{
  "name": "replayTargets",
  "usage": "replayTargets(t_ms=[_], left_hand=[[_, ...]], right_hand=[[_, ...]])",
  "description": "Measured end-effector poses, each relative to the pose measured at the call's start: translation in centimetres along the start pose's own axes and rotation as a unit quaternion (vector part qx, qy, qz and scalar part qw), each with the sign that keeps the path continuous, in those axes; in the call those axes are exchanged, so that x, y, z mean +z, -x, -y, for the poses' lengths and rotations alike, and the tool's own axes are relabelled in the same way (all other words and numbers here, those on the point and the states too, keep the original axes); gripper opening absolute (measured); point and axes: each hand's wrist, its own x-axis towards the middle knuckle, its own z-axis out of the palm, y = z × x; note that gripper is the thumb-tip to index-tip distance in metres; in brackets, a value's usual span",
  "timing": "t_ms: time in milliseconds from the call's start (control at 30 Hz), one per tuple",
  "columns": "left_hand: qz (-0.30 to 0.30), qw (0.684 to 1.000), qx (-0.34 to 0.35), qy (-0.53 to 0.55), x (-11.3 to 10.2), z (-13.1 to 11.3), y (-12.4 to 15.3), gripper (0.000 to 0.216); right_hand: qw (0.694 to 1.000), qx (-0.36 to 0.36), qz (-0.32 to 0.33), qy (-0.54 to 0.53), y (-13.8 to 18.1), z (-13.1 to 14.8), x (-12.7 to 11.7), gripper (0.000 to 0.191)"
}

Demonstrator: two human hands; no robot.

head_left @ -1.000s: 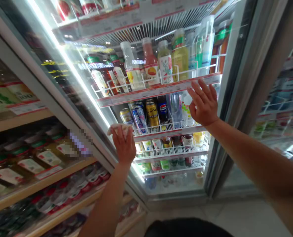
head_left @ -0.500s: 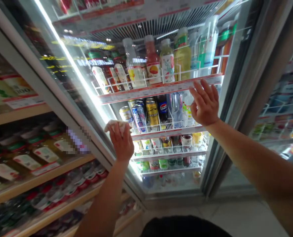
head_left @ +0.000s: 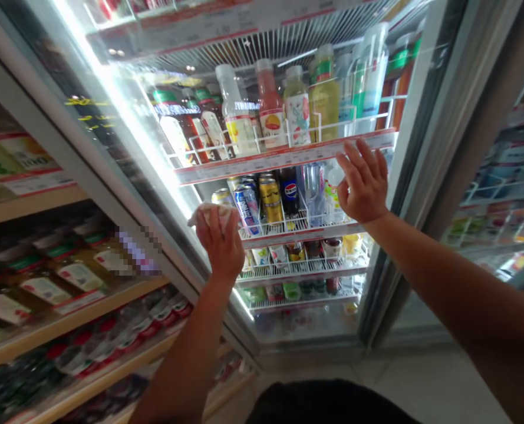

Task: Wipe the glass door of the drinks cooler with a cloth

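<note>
A pale cloth (head_left: 211, 213) lies under the fingers of my left hand (head_left: 221, 244), which presses it to the glass door (head_left: 288, 327) of a lit drinks fridge. My right hand (head_left: 364, 184) is raised at the right side of the same door with its fingers apart and nothing in it. It appears to rest on the glass, in front of the red-edged shelf strip (head_left: 288, 158). Behind the glass, between my hands, stand a gold can (head_left: 271, 200), a blue can (head_left: 247, 207) and a dark Pepsi bottle (head_left: 290, 191).
Juice bottles (head_left: 270, 112) line the fridge shelf above. At the left, wooden shelves (head_left: 45, 315) carry rows of bottles. A metal door frame (head_left: 425, 194) runs down the right, with another fridge (head_left: 500, 176) beyond it. Pale floor (head_left: 403, 383) shows below.
My left hand has shifted slightly right and up with the cloth across the glass. My right hand stays almost in place. The view has moved a little.
</note>
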Motion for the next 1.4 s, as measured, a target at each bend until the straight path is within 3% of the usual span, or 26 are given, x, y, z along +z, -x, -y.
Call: replayTargets(t_ms=[133, 300, 500, 700, 767, 933, 1133, 1300, 1400], left_hand=[[0.020, 0.999, -0.040, 0.027, 0.7, -1.6, -1.5, 0.050], [0.054, 0.996, 0.048, 0.054, 1.7, -4.9, 0.0, 0.055], [0.040, 0.998, 0.018, 0.051, 1.4, -5.7, -3.5, 0.053], [0.078, 0.992, 0.083, 0.063, 1.9, -7.8, 0.6, 0.066], [0.086, 0.989, 0.103, 0.059, 2.0, -7.8, 0.6, 0.063], [0.083, 0.992, 0.072, 0.058, 1.9, -7.5, -2.0, 0.056], [0.120, 0.986, 0.078, 0.085, 2.3, -8.9, -2.0, 0.058], [0.087, 0.992, 0.026, 0.091, 1.9, -9.7, -5.6, 0.058], [0.098, 0.990, 0.024, 0.094, 2.1, -10.2, -4.9, 0.060]], right_hand=[[0.999, 0.025, 0.041, 0.000, 0.0, 0.0, 0.0, 0.067], [0.995, 0.059, 0.079, -0.020, -0.4, 0.3, -0.4, 0.065], [0.993, 0.067, 0.096, -0.010, -0.6, 0.5, -0.9, 0.063], [0.991, 0.077, 0.102, -0.028, -0.6, 0.5, -0.9, 0.062], [0.992, 0.070, 0.099, -0.031, -0.5, 0.4, -0.8, 0.063], [0.991, 0.083, 0.096, -0.045, -0.6, 0.4, -0.9, 0.061], [0.992, 0.076, 0.096, -0.033, -0.6, 0.4, -0.9, 0.061], [0.991, 0.074, 0.101, -0.041, -0.6, 0.2, -0.9, 0.062], [0.991, 0.074, 0.102, -0.045, -0.6, 0.1, -0.9, 0.062]])
